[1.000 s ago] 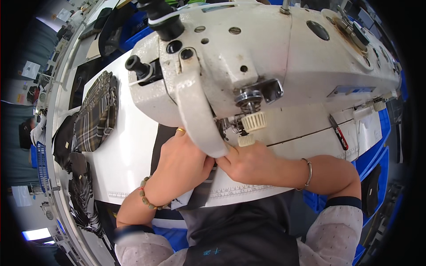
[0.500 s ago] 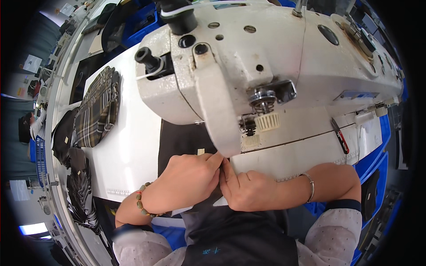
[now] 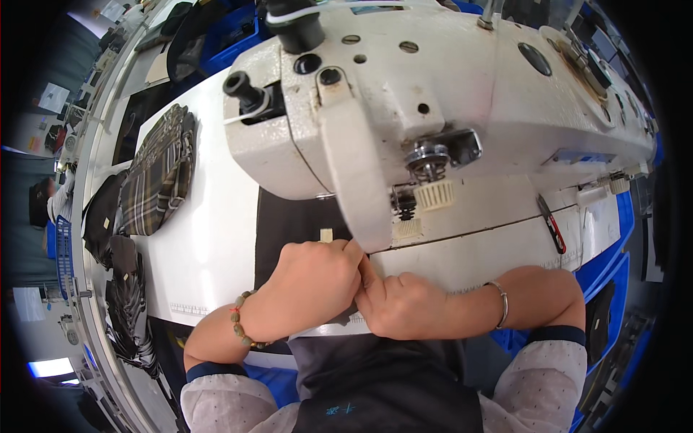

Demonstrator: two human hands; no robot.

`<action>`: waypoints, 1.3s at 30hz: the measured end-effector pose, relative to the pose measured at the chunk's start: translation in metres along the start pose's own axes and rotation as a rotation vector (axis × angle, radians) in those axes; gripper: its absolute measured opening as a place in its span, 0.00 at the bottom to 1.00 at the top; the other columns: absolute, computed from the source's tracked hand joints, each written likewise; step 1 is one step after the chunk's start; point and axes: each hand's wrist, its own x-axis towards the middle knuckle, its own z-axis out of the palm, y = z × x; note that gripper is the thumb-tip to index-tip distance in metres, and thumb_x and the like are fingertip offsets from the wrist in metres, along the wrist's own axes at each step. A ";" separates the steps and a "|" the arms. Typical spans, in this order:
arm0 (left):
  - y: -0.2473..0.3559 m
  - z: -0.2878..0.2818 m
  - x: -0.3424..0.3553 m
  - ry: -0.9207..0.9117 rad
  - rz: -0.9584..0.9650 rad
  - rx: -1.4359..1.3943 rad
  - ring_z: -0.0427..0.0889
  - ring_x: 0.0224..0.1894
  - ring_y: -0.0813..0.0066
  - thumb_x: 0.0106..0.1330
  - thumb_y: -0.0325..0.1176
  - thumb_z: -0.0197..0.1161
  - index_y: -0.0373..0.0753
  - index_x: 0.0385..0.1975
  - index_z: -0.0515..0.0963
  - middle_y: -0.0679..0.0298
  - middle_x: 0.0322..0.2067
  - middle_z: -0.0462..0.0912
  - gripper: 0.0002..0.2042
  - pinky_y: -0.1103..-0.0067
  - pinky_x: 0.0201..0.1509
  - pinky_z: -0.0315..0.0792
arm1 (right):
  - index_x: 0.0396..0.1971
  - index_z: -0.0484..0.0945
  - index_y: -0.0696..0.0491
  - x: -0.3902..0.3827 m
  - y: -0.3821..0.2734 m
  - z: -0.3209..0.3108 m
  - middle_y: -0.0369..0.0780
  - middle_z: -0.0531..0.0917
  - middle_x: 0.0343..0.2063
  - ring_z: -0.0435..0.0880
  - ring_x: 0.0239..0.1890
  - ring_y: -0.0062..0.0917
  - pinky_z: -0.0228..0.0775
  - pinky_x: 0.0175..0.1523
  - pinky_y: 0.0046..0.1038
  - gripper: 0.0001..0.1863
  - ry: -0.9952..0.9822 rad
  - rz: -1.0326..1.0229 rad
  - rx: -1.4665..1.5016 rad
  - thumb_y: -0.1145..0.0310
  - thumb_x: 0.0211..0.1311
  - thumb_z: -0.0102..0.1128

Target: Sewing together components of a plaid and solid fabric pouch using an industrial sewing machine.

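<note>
A dark piece of fabric (image 3: 289, 227) lies on the white table under the head of the sewing machine (image 3: 303, 155), with a small pale tag on it. My left hand (image 3: 317, 278) is closed on the fabric's near edge, the fingers bent in a pinch. Just right of it, my right hand (image 3: 401, 303) also pinches the fabric edge, so the fingertips of both hands meet below the machine's white lever. The exact grip of the fingertips is partly hidden by the hands, and the needle is hidden behind the machine.
Red-and-black thread snips (image 3: 552, 225) lie on the table at the right. Plaid fabric pieces (image 3: 159, 169) are stacked at the left, with dark bundled pieces (image 3: 126, 289) nearer me. A ruler strip (image 3: 189, 310) runs along the table's front edge. Blue bins (image 3: 613, 289) stand at the right.
The dark fabric has moved away from me, farther under the machine, and less of it hangs below my hands. Both hands still pinch its edge and have shifted only slightly.
</note>
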 end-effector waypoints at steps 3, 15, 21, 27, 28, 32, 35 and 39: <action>-0.003 -0.003 0.011 -0.053 -0.119 -0.005 0.83 0.25 0.56 0.61 0.30 0.62 0.31 0.54 0.77 0.56 0.25 0.83 0.20 0.67 0.28 0.74 | 0.29 0.84 0.63 0.004 0.008 0.001 0.62 0.85 0.37 0.70 0.11 0.16 0.60 0.16 0.20 0.15 -0.032 -0.006 -0.032 0.68 0.47 0.56; -0.006 -0.011 0.001 -0.093 -0.136 -0.200 0.83 0.31 0.54 0.59 0.28 0.64 0.32 0.51 0.78 0.55 0.30 0.83 0.19 0.66 0.32 0.76 | 0.28 0.83 0.65 0.006 0.013 0.001 0.62 0.86 0.36 0.72 0.12 0.17 0.61 0.16 0.20 0.15 -0.017 0.014 -0.038 0.68 0.46 0.58; -0.001 -0.007 -0.004 -0.066 -0.069 -0.175 0.82 0.30 0.56 0.56 0.27 0.65 0.32 0.53 0.77 0.56 0.30 0.82 0.22 0.66 0.32 0.74 | 0.21 0.80 0.58 0.001 0.007 -0.002 0.59 0.86 0.36 0.70 0.13 0.17 0.54 0.17 0.19 0.08 0.023 0.029 -0.032 0.69 0.47 0.58; -0.002 -0.005 -0.004 -0.072 -0.059 -0.164 0.82 0.31 0.56 0.56 0.26 0.64 0.30 0.51 0.78 0.57 0.30 0.82 0.20 0.66 0.33 0.74 | 0.22 0.80 0.59 0.002 0.008 -0.002 0.59 0.86 0.36 0.70 0.13 0.17 0.55 0.17 0.20 0.08 0.021 0.024 0.010 0.69 0.47 0.58; -0.002 -0.005 -0.003 -0.070 -0.062 -0.164 0.82 0.31 0.56 0.56 0.26 0.64 0.30 0.51 0.78 0.57 0.30 0.82 0.20 0.66 0.33 0.74 | 0.22 0.80 0.59 0.001 0.008 -0.002 0.59 0.86 0.36 0.70 0.13 0.17 0.55 0.17 0.20 0.08 0.022 0.022 0.010 0.69 0.47 0.58; -0.007 0.002 0.000 -0.020 -0.064 -0.161 0.82 0.31 0.56 0.58 0.25 0.62 0.32 0.50 0.80 0.56 0.29 0.82 0.18 0.66 0.33 0.75 | 0.25 0.81 0.60 0.001 0.010 0.000 0.58 0.86 0.37 0.70 0.13 0.17 0.57 0.17 0.19 0.09 0.011 0.033 0.005 0.69 0.47 0.58; -0.012 -0.001 0.008 0.059 -0.077 -0.140 0.82 0.31 0.55 0.59 0.25 0.62 0.34 0.49 0.81 0.56 0.29 0.82 0.16 0.67 0.33 0.76 | 0.29 0.83 0.61 0.005 0.016 0.004 0.58 0.86 0.39 0.72 0.13 0.17 0.61 0.18 0.20 0.11 0.006 0.055 -0.020 0.70 0.47 0.58; -0.020 0.003 0.019 0.144 -0.086 -0.057 0.83 0.30 0.56 0.59 0.26 0.62 0.35 0.41 0.82 0.57 0.28 0.82 0.11 0.66 0.31 0.77 | 0.35 0.85 0.62 0.009 0.022 0.010 0.56 0.86 0.40 0.75 0.15 0.19 0.65 0.18 0.21 0.15 -0.004 0.126 -0.035 0.70 0.48 0.59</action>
